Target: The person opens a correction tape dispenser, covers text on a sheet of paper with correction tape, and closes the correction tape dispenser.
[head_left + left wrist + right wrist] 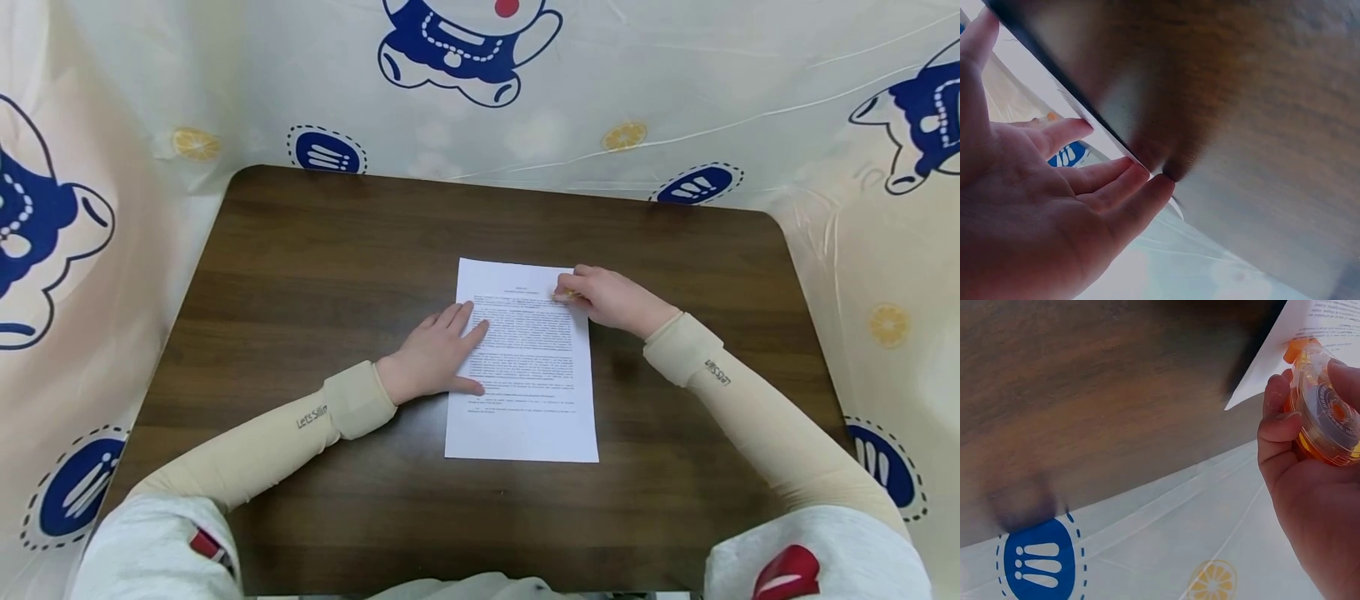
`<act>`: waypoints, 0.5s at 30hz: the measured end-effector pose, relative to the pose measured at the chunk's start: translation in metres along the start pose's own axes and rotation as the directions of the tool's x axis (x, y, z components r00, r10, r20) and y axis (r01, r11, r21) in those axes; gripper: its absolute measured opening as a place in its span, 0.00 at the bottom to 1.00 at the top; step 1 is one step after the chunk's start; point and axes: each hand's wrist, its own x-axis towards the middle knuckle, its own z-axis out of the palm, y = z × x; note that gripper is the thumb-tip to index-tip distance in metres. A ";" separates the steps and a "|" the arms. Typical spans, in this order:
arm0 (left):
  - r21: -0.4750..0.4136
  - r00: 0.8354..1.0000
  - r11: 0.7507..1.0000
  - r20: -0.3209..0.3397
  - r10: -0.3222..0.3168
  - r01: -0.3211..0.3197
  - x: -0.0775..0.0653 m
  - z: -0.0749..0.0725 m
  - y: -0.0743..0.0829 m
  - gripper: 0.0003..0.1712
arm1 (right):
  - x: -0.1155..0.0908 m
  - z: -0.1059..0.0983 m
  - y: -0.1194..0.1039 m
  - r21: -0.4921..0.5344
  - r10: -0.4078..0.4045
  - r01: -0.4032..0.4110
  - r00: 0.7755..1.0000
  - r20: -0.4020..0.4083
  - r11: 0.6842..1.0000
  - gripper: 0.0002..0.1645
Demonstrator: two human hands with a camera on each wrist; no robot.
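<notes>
A printed sheet of paper [525, 433] lies flat on the brown table, its text running upright from where I sit. My left hand [431, 358] rests with spread fingers on the sheet's left edge. In my right hand [611, 298] I grip a clear and orange correction tape dispenser [1329, 406], thumb on one side and curled fingers on the other. In the right wrist view its orange tip [1300, 349] is over the printed side. In the head view that hand is at the sheet's upper right, near the first lines, and hides most of the dispenser.
The dark wooden table [315, 275] has rounded far corners. A pale curtain [262, 83] with blue cartoon figures and orange slices hangs close along its back and sides.
</notes>
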 end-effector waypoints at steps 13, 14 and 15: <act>-0.005 1.000 1.000 0.015 -0.010 0.010 0.001 0.001 0.001 0.61 | -0.014 -0.001 0.014 0.233 0.106 -0.095 0.994 -0.032 0.968 0.17; 0.000 1.000 1.000 0.012 -0.010 0.010 0.001 0.002 0.001 0.61 | -0.016 -0.002 0.013 0.249 0.109 -0.096 0.993 -0.039 0.964 0.17; 0.006 1.000 1.000 0.012 -0.012 0.012 0.001 0.002 0.000 0.61 | -0.017 -0.003 0.013 0.259 0.108 -0.092 0.993 -0.048 0.962 0.18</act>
